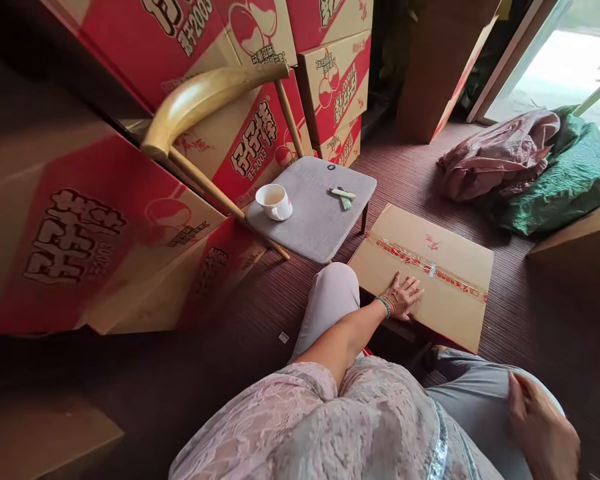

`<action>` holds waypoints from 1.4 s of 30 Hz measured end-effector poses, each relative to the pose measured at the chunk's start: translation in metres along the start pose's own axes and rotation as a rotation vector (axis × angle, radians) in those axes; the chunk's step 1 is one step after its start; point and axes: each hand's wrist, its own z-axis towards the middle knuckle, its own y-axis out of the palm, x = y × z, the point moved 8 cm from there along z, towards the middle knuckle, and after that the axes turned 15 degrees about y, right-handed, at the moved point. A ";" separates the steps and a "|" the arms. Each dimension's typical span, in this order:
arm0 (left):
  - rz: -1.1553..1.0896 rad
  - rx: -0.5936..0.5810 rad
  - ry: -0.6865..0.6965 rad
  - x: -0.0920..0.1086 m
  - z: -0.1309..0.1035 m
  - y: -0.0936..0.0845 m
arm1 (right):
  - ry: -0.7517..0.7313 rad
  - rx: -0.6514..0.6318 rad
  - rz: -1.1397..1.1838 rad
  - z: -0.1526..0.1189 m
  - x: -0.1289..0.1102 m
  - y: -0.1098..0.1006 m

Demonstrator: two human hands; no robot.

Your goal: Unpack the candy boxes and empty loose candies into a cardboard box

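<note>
A taped cardboard carton (440, 240) lies on the floor in front of my knees, its top flaps sealed with red-printed clear tape. My left hand (403, 297) rests flat on the near part of its top, fingers spread, a beaded bracelet at the wrist. Over my right thigh, my right hand (545, 420) is curled closed and somewhat blurred; whatever its fingers hold, if anything, is hidden.
A wooden chair (325, 200) with a grey seat stands ahead, bearing a white cup (274, 202) and a small pale-handled tool (342, 193). Printed cartons (75, 233) are stacked at left and behind. Pink (505, 150) and green sacks (570, 173) lie at right.
</note>
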 end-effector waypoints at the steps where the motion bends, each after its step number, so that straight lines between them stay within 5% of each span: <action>1: -0.005 -0.002 0.002 0.000 -0.002 0.000 | 0.009 0.026 0.036 0.012 -0.007 0.019; 4: -0.026 -0.016 0.001 -0.001 -0.008 -0.003 | 0.196 0.115 0.157 0.043 -0.019 0.073; 7: -0.049 -0.038 -0.004 0.000 -0.013 -0.005 | 0.503 -0.018 0.083 0.048 -0.015 0.135; 10: -0.072 -0.063 -0.014 0.001 -0.018 -0.003 | 0.522 -0.145 -0.014 0.031 -0.020 0.172; 15: -0.111 -0.073 -0.002 0.003 -0.013 0.000 | 0.496 -0.040 -0.068 0.025 -0.017 0.173; 20: -0.106 -0.051 -0.061 -0.013 0.020 -0.003 | 0.444 -0.046 -0.137 0.071 -0.011 0.178; 28: -0.130 0.065 -0.090 -0.026 0.066 -0.016 | 0.435 -0.290 -0.181 0.131 0.008 0.190; 30: -0.201 0.109 -0.126 -0.039 0.066 -0.033 | 0.477 -0.374 -0.166 0.138 0.010 0.194; 32: -0.215 0.207 -0.247 -0.069 0.054 -0.069 | 0.509 -0.423 -0.182 0.144 0.011 0.196; 36: 0.030 0.521 -0.819 -0.167 -0.033 -0.183 | 0.286 -0.484 -0.277 0.144 -0.005 0.198; 39: 0.113 0.538 -1.190 -0.224 -0.104 -0.238 | 0.122 -0.463 -0.278 0.122 -0.015 0.194; 42: 0.154 0.414 -1.127 -0.252 -0.122 -0.253 | 0.044 -0.412 -0.227 0.092 -0.021 0.188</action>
